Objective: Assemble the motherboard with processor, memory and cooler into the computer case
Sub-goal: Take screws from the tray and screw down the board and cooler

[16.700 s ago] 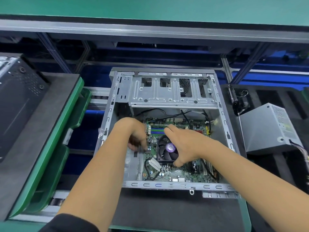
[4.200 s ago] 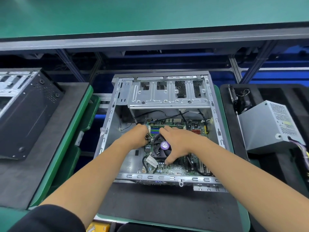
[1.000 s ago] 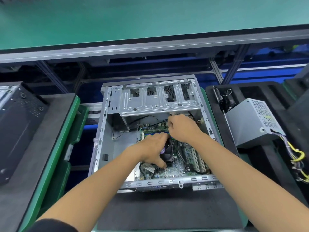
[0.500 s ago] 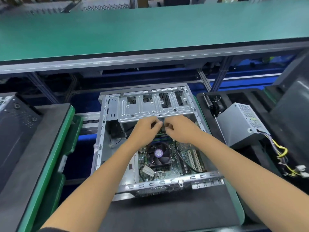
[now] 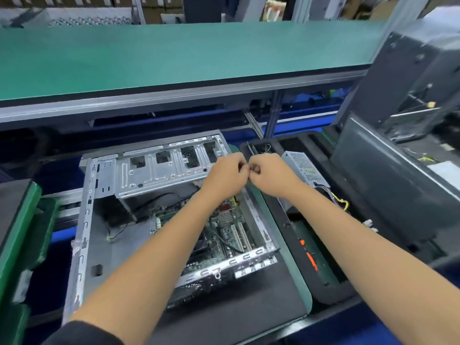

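Observation:
An open grey computer case lies on a dark mat with its drive cage at the far end. The green motherboard sits inside it; my left forearm hides the cooler. My left hand and my right hand meet above the case's far right corner, fingertips pinched together. Whether something small is held between them I cannot tell.
A silver power supply with coloured wires lies in a black foam tray to the right. A dark case panel leans further right. A green conveyor shelf runs across the back. A green-edged tray stands at the left.
Both hands have lifted out of the case and moved right, from the memory area to above the far right corner. The view has swung right and up.

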Demonstrator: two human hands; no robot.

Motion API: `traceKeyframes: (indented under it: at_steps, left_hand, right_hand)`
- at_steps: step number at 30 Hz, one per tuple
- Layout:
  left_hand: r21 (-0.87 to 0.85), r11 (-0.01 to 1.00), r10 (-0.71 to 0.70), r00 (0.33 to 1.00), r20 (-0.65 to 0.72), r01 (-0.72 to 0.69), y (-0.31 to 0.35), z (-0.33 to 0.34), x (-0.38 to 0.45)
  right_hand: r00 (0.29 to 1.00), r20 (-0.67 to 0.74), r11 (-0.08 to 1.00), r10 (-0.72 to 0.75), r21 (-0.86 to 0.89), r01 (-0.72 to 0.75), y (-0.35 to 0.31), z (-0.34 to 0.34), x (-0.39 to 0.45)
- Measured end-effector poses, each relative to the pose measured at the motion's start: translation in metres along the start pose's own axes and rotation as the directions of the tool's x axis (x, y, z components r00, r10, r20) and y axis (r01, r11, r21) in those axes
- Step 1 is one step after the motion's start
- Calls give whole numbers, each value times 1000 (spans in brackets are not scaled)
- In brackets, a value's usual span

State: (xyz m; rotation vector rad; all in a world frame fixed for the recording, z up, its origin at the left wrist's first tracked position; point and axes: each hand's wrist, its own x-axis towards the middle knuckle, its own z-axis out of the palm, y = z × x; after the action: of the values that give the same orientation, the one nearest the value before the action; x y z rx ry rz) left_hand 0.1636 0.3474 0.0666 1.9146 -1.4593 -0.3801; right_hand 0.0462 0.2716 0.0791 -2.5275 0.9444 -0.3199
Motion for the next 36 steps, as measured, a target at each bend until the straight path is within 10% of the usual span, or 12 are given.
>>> traceKeyframes:
  at_steps: [6,18,36]
  left_hand:
    - [173,985,-21,992,122,0,45,42,23]
    - [545,838,-329,822,466,26,104,161,23]
    - [532,842,-375,810,450,94,53,218,9]
  right_hand:
    - [998,4,998,66,-22,-66,50,-18,-16]
    - [860,470,973,200,-202,-115,141,-2,-71]
    - [759,619,976,203,-71,-204,189,75,-66]
